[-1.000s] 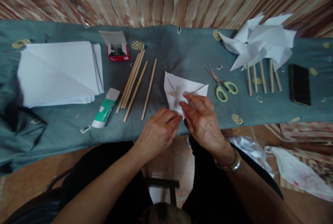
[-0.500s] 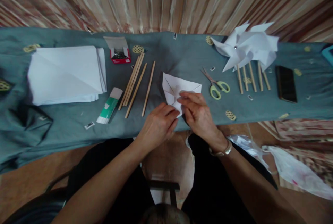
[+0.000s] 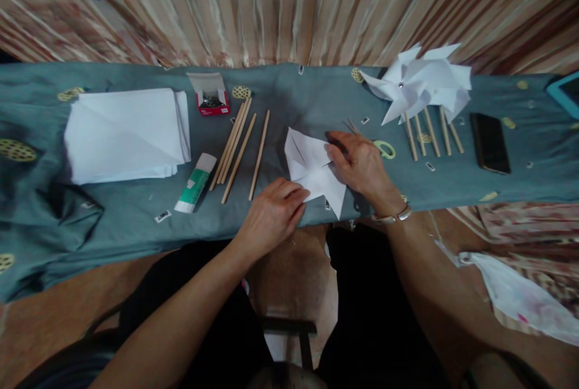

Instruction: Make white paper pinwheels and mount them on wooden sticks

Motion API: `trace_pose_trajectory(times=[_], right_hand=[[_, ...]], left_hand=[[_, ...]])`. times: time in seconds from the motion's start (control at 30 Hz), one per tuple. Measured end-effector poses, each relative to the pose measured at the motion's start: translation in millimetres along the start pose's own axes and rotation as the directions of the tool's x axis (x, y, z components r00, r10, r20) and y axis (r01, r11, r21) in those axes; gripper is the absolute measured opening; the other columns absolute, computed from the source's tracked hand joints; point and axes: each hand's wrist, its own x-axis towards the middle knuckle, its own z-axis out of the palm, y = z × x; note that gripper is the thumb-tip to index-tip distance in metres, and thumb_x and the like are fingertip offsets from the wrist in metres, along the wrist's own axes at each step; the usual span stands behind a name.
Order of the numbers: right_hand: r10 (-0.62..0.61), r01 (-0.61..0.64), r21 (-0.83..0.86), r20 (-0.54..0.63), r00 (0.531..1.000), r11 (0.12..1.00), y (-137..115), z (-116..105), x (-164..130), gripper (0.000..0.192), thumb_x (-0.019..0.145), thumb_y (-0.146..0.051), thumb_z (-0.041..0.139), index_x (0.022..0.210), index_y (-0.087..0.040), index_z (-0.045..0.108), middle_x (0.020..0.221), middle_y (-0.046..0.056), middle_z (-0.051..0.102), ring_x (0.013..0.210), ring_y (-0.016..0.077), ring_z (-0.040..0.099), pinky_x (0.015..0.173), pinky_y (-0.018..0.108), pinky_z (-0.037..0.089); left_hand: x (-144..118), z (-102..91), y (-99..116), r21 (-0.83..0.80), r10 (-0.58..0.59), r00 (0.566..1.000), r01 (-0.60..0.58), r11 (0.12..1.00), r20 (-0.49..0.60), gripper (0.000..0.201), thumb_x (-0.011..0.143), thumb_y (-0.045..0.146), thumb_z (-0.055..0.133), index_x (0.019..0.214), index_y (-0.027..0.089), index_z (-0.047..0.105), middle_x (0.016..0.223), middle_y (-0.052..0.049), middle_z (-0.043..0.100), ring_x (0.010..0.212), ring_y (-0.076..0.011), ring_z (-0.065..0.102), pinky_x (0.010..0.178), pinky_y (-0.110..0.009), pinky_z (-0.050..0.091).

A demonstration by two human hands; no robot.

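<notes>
A white sheet of paper (image 3: 314, 163), slit inward from its corners, lies at the table's front edge between my hands. My left hand (image 3: 277, 208) pinches its lower left corner between thumb and fingers. At the upper right corner, the curled fingers and thumb of my right hand (image 3: 362, 163) grip the paper. One pointed flap stretches down toward the table edge. Behind my right hand lie the scissors (image 3: 385, 148); their green handle and blade tips show, the rest is covered.
On the left are a stack of white paper (image 3: 126, 135), a glue stick (image 3: 196, 184), an open red box of small metal pieces (image 3: 212, 101) and several wooden sticks (image 3: 237, 160). Paper pinwheels (image 3: 420, 84) and a phone (image 3: 491, 143) lie right, on the green-grey cloth (image 3: 275, 87).
My right hand has moved from the paper's middle to its upper right corner. The flap it pressed inward now lies spread out. My left hand keeps its hold.
</notes>
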Motion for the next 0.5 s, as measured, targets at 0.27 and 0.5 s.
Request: trace_pose_trajectory(times=[0.27, 0.5], right_hand=[[0.245, -0.245, 0.204, 0.028, 0.969, 0.948, 12.0, -22.0, -32.9, 0.03, 0.081, -0.034, 0.062, 0.103, -0.018, 0.072, 0.073, 0.002, 0.073, 0.061, 0.0173, 0.065, 0.061, 0.03, 0.051], [0.275, -0.277, 0.017, 0.082, 0.958, 0.961, -2.8, -35.2, -77.8, 0.033, 0.085, -0.033, 0.059, 0.111, -0.015, 0.068, 0.076, 0.007, 0.075, 0.068, 0.0231, 0.069, 0.067, 0.035, 0.053]], left_hand=[[-0.2, -7.4, -21.9, 0.126, 0.01, 0.995, 0.003, 0.992, -0.097, 0.024, 0.089, 0.009, 0.051, 0.105, 0.014, 0.067, 0.11, -0.01, 0.067, 0.101, -0.0225, 0.058, 0.09, -0.042, 0.052], [-1.3, -2.9, 3.1, 0.167, 0.052, 0.988, -0.028, 0.986, -0.146, 0.026, 0.091, 0.022, 0.054, 0.112, 0.012, 0.064, 0.119, -0.013, 0.063, 0.11, -0.0258, 0.053, 0.092, -0.043, 0.048]])
